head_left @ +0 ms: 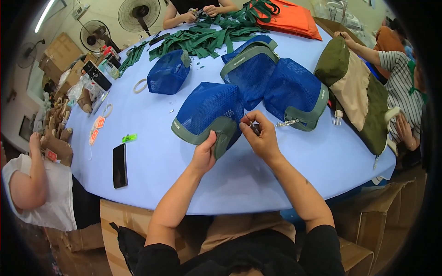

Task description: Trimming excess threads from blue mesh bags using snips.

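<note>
My left hand (205,154) grips a blue mesh bag (205,103) by its grey-green trimmed end, holding it up over the pale blue table (156,152). My right hand (258,135) is closed on a small dark tool (254,127), too small to identify, at the right side of that bag, near a fine dark strand. Just beyond lie more blue bags with grey-green trim (251,78) (292,89), one with a patterned cord hanging from its zip. Another blue bag (165,73) sits farther left.
A phone (119,165), green plastic item (130,138) and tape rolls (107,110) lie leftward. Green strips (198,41) and an orange bag (290,20) are at the back, an olive-beige bag (350,87) right. Co-workers (37,193) (400,92) (193,11) surround the table.
</note>
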A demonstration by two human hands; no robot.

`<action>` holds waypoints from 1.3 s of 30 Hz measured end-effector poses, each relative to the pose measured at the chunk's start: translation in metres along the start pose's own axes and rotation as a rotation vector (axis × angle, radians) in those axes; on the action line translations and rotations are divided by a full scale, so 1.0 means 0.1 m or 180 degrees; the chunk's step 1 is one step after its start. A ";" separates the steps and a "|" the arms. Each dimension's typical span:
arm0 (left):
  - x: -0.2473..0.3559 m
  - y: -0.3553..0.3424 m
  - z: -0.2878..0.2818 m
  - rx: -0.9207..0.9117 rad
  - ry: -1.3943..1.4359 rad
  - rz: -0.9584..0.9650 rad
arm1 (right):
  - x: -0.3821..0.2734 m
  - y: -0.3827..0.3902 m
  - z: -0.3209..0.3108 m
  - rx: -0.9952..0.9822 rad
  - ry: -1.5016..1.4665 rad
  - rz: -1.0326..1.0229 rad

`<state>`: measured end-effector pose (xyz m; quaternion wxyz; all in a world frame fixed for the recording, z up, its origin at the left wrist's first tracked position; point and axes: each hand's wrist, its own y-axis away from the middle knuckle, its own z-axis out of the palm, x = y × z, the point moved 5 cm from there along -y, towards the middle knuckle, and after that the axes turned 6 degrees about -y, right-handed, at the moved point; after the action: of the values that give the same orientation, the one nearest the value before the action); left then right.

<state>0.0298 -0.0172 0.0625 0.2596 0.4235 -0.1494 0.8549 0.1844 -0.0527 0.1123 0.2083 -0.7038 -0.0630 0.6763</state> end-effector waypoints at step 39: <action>-0.05 -0.06 -0.04 0.0382 0.0027 -0.0553 | 0.20 -0.14 -0.12 0.0100 -0.0092 0.0553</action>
<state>0.0334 -0.0117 0.0567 0.3076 0.4461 -0.0596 0.8384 0.2004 -0.0348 0.0989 0.1590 -0.6934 0.0060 0.7028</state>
